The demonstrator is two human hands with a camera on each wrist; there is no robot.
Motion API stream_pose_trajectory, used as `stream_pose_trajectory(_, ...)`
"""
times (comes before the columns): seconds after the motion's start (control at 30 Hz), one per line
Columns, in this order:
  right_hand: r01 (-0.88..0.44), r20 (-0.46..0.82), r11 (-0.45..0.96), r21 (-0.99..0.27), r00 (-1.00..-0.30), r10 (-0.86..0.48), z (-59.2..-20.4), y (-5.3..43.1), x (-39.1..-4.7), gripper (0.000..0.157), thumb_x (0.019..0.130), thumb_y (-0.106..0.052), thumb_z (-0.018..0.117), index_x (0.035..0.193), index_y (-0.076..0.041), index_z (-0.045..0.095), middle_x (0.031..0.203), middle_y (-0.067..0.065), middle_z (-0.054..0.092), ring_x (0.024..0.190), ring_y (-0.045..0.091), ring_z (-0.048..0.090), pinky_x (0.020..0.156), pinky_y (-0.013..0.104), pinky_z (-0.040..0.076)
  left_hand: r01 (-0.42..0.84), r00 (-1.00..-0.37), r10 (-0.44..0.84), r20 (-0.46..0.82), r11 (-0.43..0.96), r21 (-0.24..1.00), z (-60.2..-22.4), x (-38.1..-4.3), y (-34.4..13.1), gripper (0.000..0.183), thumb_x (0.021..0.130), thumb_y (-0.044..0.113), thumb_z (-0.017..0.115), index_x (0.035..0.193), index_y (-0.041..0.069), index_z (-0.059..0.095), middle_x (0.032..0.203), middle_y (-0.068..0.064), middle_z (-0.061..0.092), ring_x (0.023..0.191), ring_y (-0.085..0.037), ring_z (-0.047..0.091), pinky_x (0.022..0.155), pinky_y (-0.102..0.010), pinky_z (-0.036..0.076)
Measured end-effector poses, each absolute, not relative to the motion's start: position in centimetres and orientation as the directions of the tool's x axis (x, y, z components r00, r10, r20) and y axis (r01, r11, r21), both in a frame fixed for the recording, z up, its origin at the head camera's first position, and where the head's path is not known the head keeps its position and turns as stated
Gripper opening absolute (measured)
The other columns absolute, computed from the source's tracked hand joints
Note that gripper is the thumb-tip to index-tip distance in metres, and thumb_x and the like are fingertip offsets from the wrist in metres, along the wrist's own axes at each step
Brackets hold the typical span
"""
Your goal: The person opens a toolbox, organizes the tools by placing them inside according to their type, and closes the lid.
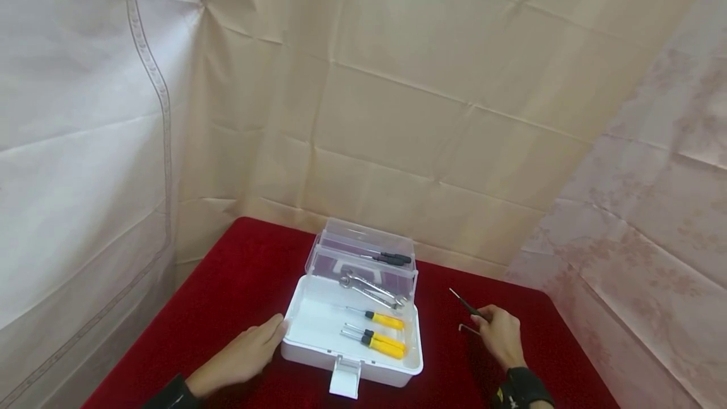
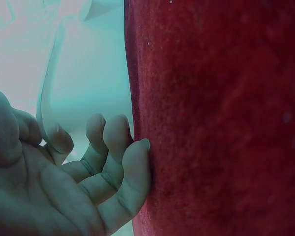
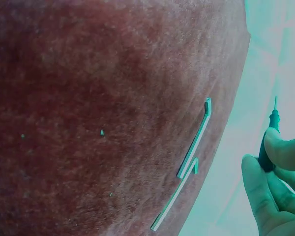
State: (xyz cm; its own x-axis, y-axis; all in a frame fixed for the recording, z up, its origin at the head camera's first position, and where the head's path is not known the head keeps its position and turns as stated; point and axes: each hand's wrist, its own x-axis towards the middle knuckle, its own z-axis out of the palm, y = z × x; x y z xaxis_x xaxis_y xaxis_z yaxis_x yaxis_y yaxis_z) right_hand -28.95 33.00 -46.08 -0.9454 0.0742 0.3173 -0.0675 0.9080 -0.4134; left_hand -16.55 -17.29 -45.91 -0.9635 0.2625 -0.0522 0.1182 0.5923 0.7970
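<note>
My right hand (image 1: pixel 502 336) pinches a small black-handled screwdriver (image 1: pixel 470 308) to the right of the toolbox, its thin shaft pointing away and to the left. In the right wrist view, thumb and fingers hold the screwdriver (image 3: pixel 273 120) by its dark handle. Below it on the red cloth lie two L-shaped hex keys (image 3: pixel 196 132). My left hand (image 1: pixel 244 355) rests with extended fingers at the left side of the open white toolbox (image 1: pixel 309 353). The left wrist view shows these fingers (image 2: pixel 136 169) slightly bent beside the white wall, with nothing gripped.
Inside the toolbox lie three yellow-handled screwdrivers (image 1: pixel 388 320) and metal wrenches (image 1: pixel 369 289). Its clear lid (image 1: pixel 369 235) leans back, with black-handled screwdrivers (image 1: pixel 392 259) in it. The front latch (image 1: pixel 345 377) hangs down. Red cloth (image 1: pixel 238 283) covers the table; pale curtains (image 1: pixel 397 112) surround it.
</note>
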Motion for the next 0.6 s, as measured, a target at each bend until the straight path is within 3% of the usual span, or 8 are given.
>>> stream_pose_trajectory(0.2,-0.103,0.359,0.911,-0.399,-0.932,0.052,-45.7,32.7,-28.9,0.011,0.085,-0.011,0.073,0.09,-0.001,0.072,0.075,0.002,0.065,0.074,0.024,0.063,0.075,0.047,0.046,0.114,-0.963,0.263,-0.057,0.592,0.798,-45.8,-16.6,-17.3,0.03,0.107,0.04,0.035,0.11,0.013,0.048,0.067,-0.003,0.049,0.053,-0.018,0.044,0.047,-0.026,0.036)
stream_pose_trajectory(0.6,-0.11,0.367,0.893,-0.437,-0.928,0.065,-45.4,31.8,-29.0,0.015,0.089,-0.011,0.069,0.098,0.0,0.071,0.082,0.006,0.066,0.076,0.024,0.063,0.072,0.044,0.047,0.127,-0.96,0.276,-0.05,0.587,0.799,-45.8,-16.6,-17.3,0.029,0.107,0.04,0.035,0.109,0.013,0.047,0.066,-0.002,0.049,0.053,-0.017,0.044,0.046,-0.026,0.036)
